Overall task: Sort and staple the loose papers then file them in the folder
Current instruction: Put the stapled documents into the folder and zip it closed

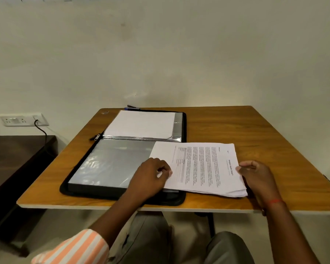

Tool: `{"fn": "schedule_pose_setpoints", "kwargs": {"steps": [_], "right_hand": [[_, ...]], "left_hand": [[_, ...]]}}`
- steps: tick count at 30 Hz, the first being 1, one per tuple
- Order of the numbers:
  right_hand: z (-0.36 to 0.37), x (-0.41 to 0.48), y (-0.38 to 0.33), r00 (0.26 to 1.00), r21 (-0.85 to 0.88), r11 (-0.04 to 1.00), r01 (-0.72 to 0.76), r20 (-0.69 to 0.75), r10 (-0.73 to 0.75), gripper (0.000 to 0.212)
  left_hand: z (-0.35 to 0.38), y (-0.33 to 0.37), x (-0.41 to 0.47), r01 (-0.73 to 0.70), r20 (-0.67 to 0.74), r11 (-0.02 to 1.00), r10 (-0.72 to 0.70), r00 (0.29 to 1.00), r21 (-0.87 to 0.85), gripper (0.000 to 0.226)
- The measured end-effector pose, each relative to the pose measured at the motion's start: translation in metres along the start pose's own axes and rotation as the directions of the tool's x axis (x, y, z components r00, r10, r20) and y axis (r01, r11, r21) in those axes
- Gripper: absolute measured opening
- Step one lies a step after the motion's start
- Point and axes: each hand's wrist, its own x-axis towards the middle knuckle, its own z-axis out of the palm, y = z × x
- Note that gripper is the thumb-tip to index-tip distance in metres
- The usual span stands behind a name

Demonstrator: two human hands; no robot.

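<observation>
A black zip folder (88,159) lies open on the wooden table (236,126), with clear plastic sleeves on the near half and white sheets (141,123) on the far half. A stack of printed papers (202,166) lies partly over the folder's right side and partly on the table. My left hand (152,174) pinches the stack's left edge with curled fingers. My right hand (255,174) grips the stack's right edge. A blue and black stapler (132,107) shows just behind the folder at the table's far edge.
A cream wall stands right behind the table. A dark low cabinet (17,159) sits to the left, under a wall socket (23,120) with a black cable. Bare wood lies to the right of the papers. My knees are under the near edge.
</observation>
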Motion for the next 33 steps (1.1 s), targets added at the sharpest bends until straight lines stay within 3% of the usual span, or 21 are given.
{"fn": "schedule_pose_setpoints", "kwargs": {"steps": [4,10,18,23,29,33], "right_hand": [[0.039,-0.009,-0.009,0.998,0.017,0.998,0.055,0.02,-0.055,0.012],[0.11,-0.026,-0.034,0.98,0.023,0.993,0.113,0.16,-0.115,0.009],[0.13,-0.028,-0.047,0.969,0.117,0.993,0.023,0.24,-0.051,0.005],[0.145,-0.027,-0.046,0.976,0.039,0.995,0.095,0.194,-0.101,0.013],[0.16,-0.023,-0.04,0.931,-0.147,0.939,0.31,0.246,-0.269,0.025],[0.172,-0.02,-0.042,0.924,-0.229,0.91,0.346,0.252,-0.288,0.027]], "left_hand": [[0.002,-0.01,-0.013,-0.078,0.059,0.993,0.073,0.996,0.088,0.021],[-0.001,-0.007,-0.014,-0.053,0.058,0.998,0.052,0.997,0.02,0.023],[-0.001,-0.008,-0.016,-0.02,0.109,0.999,0.023,0.994,-0.027,0.035],[0.001,-0.01,-0.015,-0.016,0.108,0.999,0.019,0.994,-0.029,0.028],[0.004,-0.012,-0.014,-0.026,0.03,0.999,0.027,0.999,-0.04,0.012],[0.002,-0.011,-0.015,-0.014,-0.018,0.994,0.012,1.0,-0.106,0.009]]}}
